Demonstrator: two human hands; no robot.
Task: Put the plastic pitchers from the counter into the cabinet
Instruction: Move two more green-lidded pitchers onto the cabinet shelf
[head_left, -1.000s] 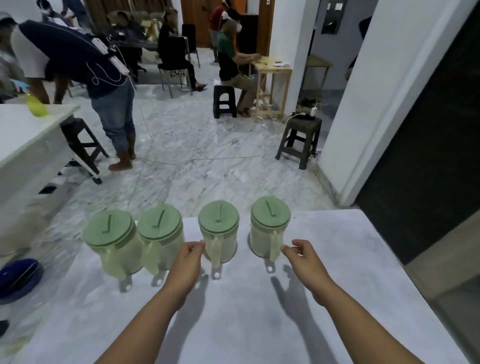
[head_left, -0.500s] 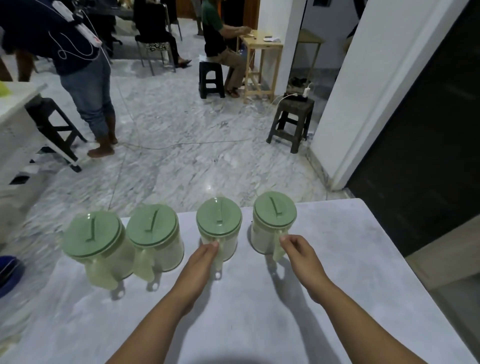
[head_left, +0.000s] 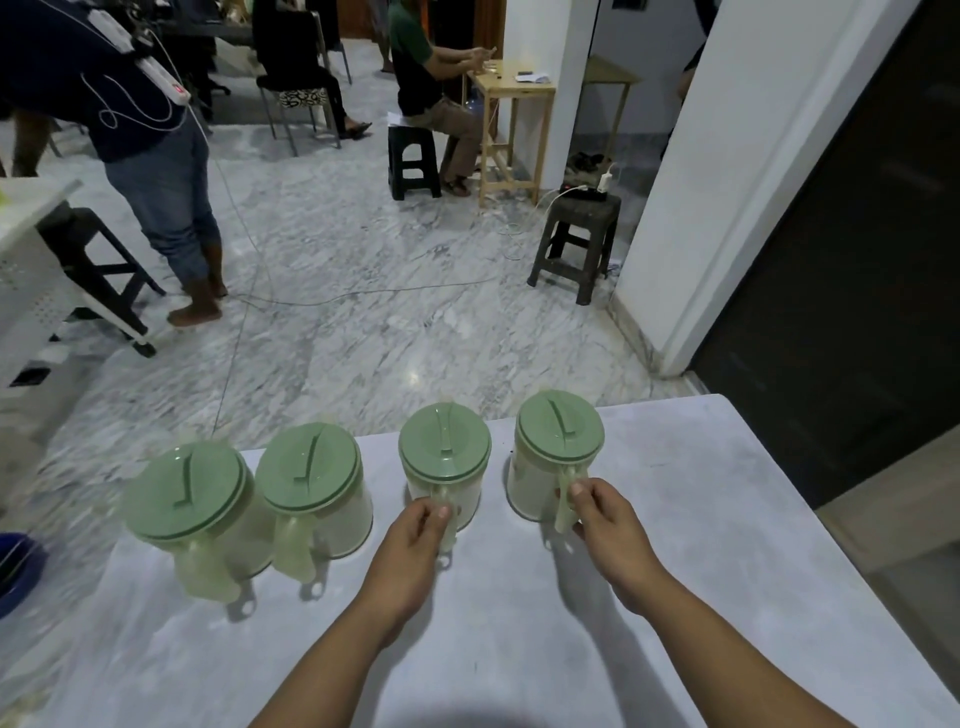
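Pitchers: four upright at 12 o'clock on counter (head_left: 727, 519); handles face the person.
Left hand (head_left: 415, 540): closed on third pitcher's (head_left: 444, 467) handle.
Right hand (head_left: 608, 525): closed on fourth pitcher's (head_left: 558, 452) handle.

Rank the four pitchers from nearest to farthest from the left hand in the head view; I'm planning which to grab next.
1. Third pitcher from the left, handle in the left hand.
2. Second pitcher from the left, just left of it.
3. Rightmost pitcher, held by the right hand.
4. Leftmost pitcher, at the counter end.
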